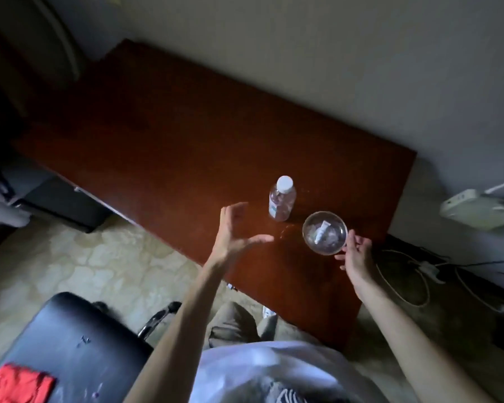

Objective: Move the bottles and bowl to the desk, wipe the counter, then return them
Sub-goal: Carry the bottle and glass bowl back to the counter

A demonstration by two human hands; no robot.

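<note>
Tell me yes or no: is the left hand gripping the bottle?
No: the left hand is open in the air beside the bottle, which stands untouched on the desk.

black chair [70,341] with red cloth [21,385], white cables [410,274] on floor, white device [474,210] at right

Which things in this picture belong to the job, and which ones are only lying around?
Belong to the job:
- clear bottle with white cap, upright on the desk
- glass bowl, a small tube inside, right hand at its rim
- left hand, open beside the bottle

Only lying around:
- black chair
- red cloth on the chair; it may serve for wiping
- white cables on the floor
</note>
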